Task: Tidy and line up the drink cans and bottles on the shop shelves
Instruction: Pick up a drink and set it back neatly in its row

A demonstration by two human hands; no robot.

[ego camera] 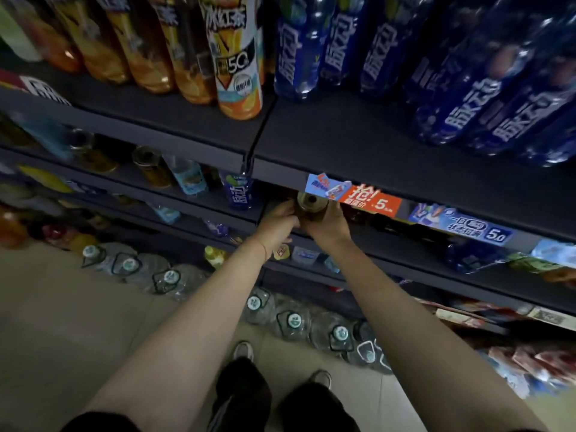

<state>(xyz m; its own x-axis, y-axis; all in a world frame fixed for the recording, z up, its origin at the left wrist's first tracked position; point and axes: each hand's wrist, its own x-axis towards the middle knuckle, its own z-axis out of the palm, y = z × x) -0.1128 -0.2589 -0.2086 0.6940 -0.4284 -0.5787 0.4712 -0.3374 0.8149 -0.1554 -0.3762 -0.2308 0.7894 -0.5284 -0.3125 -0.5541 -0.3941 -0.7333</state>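
Observation:
A brown bottle with a gold cap (310, 203) stands at the front of the second shelf, just under the top shelf's edge (343, 163). My left hand (280, 221) grips it from the left and my right hand (327, 224) grips it from the right. A lone blue bottle (239, 192) stands to its left on the same shelf. Orange iced-tea bottles (238, 57) and blue sports-drink bottles (467, 88) line the top shelf. Whatever stands behind the held bottle is dark and hidden.
Price strips (371, 202) hang on the top shelf's front edge. Lower shelves hold mixed small bottles (187, 177). Large water jugs (293, 321) stand in a row on the tiled floor along the shelf base. My shoes (244, 350) are close to them.

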